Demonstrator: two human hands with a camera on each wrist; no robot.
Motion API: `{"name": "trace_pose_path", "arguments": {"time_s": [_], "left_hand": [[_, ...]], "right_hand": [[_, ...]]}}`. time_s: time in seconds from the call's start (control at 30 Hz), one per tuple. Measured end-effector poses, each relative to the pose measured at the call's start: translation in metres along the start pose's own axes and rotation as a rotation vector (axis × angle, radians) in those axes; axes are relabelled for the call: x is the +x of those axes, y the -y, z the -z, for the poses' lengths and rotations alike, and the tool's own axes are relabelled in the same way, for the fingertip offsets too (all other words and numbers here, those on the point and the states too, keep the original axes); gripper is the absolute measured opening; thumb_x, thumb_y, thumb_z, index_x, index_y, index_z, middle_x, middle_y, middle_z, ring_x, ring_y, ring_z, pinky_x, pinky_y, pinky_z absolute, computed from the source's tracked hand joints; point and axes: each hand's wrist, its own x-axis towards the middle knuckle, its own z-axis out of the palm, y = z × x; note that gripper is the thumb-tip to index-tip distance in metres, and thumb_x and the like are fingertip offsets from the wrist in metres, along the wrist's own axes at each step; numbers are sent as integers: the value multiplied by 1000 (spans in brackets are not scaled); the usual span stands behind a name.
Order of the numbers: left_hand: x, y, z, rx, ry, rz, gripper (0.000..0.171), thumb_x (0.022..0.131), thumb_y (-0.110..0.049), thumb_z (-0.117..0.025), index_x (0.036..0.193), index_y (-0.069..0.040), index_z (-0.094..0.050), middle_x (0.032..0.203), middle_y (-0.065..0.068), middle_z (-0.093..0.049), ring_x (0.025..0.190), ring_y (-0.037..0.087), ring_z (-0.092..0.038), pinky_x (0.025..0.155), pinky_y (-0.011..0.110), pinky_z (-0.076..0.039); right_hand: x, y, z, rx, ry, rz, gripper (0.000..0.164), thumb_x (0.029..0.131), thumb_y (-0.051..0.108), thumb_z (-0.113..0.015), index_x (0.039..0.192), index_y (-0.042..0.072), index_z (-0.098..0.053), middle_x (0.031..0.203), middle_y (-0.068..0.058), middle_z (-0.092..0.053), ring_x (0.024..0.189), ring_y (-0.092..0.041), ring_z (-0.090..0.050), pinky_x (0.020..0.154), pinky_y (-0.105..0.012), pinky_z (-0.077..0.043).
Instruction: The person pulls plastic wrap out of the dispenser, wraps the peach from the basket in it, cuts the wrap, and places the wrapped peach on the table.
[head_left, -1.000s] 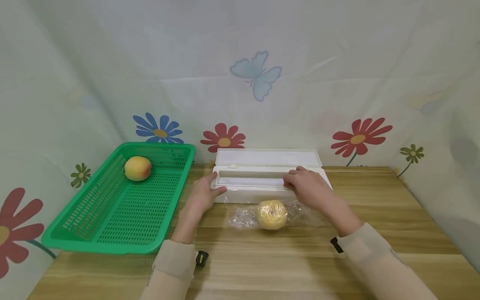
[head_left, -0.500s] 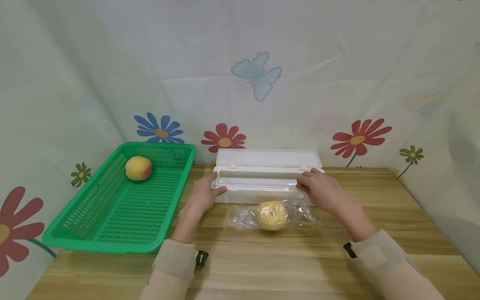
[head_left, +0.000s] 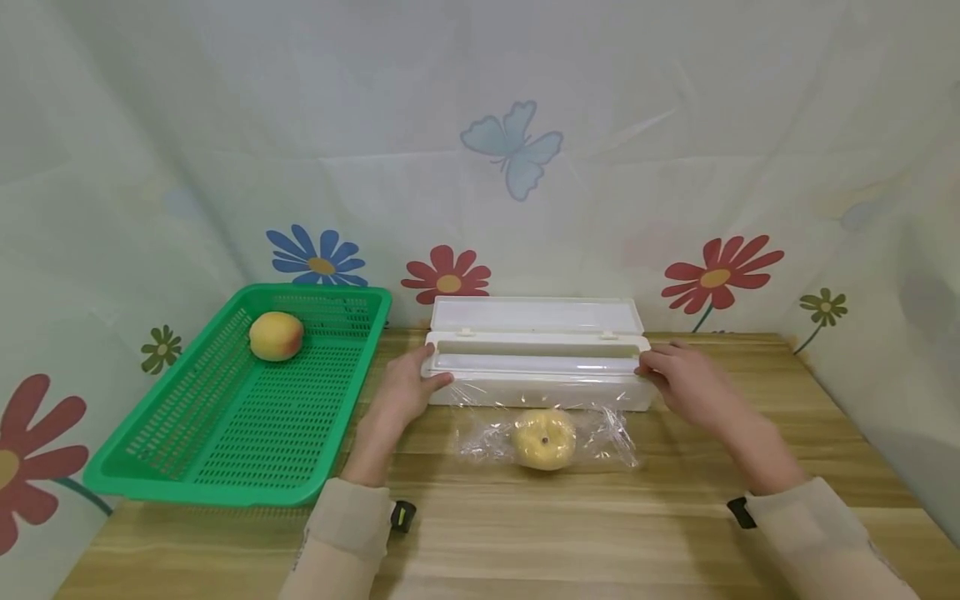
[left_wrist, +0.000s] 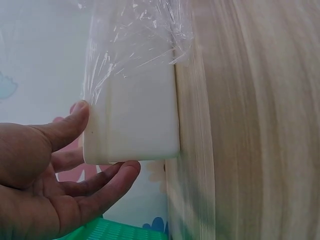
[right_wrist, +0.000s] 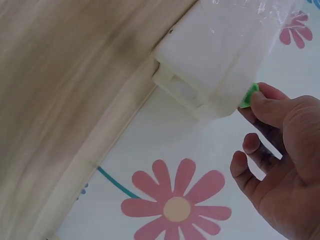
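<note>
A white cling film dispenser (head_left: 540, 393) lies on the table with its lid (head_left: 536, 315) raised. My left hand (head_left: 402, 390) grips its left end, thumb on the front edge, fingers at the end face. At the right end, my right hand (head_left: 693, 387) pinches a small green slider (right_wrist: 249, 96) between thumb and forefinger, its other fingers loosely bent. Clear cling film (head_left: 480, 437) hangs from the dispenser's front edge onto the table. A yellow round fruit (head_left: 544, 442), dimpled in the middle, sits in the film in front of the dispenser.
To the left stands a green plastic basket (head_left: 258, 433) with slotted sides. One yellow and red fruit (head_left: 276, 337) lies in its far left corner. A flower-printed curtain (head_left: 517, 217) rises behind the wooden table (head_left: 555, 542).
My right hand has slid right along the dispenser's front edge, from past its middle to the right end. The yellow fruit has rolled slightly toward me. My left hand has stayed put.
</note>
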Motion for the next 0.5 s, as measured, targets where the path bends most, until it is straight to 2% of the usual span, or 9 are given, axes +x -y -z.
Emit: {"name": "trace_pose_path", "arguments": {"time_s": [0.1,0.23,0.37,0.5], "left_hand": [[1,1,-1,3,3,-7,68,97,-29,-73,151,2,-46,151,23,-47,142,40,-42,114,52,-35],[1,2,-1,4,2,-10,68,97,-29,-74,151,2,-46,152,23,-47,142,40,-41,115,52,-34],[1,1,-1,-1,-2,0,69,97,-29,-74,152,1,-46,152,23,-47,142,40,-41,114,53,-35],[1,1,-1,-1,-2,4,69,97,-29,-74,152,0,-46,152,22,-47,143,39,-41,114,53,-35]], "right_hand": [[-7,-8,0,-2,-38,-2,15,83,-7,-80,89,5,-73,90,-10,-73,83,-33,-61,73,-50,-55],[-11,-13,0,-6,-45,-15,14,83,-7,-79,91,4,-74,93,-12,-74,92,-37,-64,80,-54,-55],[-11,-11,-1,2,-45,-25,12,85,-6,-78,91,4,-74,94,-12,-73,94,-38,-64,82,-56,-54],[-14,-6,-4,20,-89,-54,15,83,-7,-78,94,3,-75,98,-16,-73,96,-41,-63,83,-58,-52]]}}
